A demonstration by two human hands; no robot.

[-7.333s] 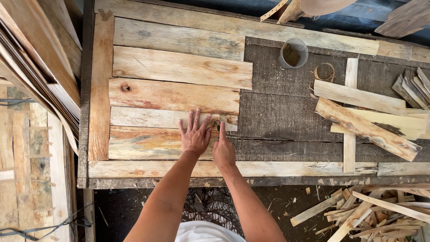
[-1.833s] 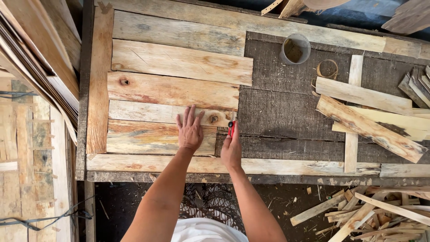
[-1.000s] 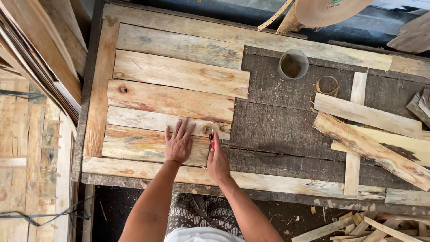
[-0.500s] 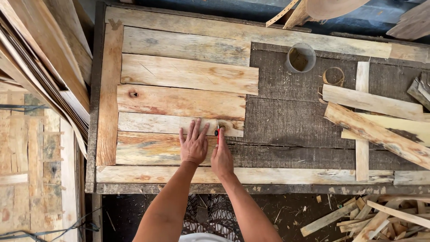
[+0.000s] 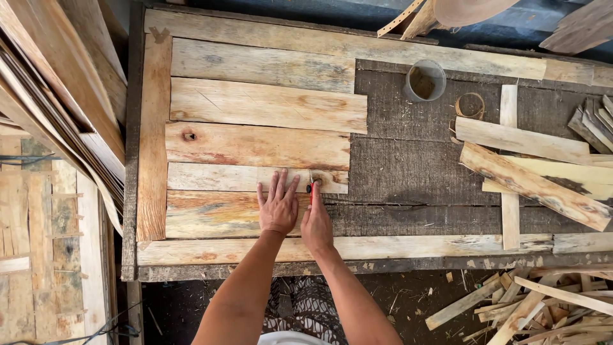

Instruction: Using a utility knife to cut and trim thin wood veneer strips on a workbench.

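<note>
1. Left hand (image 5: 278,206) – flat, fingers spread, pressing on the short plank (image 5: 220,214) in the workbench (image 5: 408,172) frame.
2. Right hand (image 5: 317,220) – closed around a red pencil (image 5: 311,191) at the plank's end.
3. Plank: probably stiff, light, rough and splintery; best gripped along its long edges.

Left hand (image 5: 278,206) flat on pale plank (image 5: 217,214); right hand (image 5: 317,220) grips red pencil (image 5: 311,192) at its 3 o'clock. Grey can (image 5: 424,80) at 1 o'clock.
</note>
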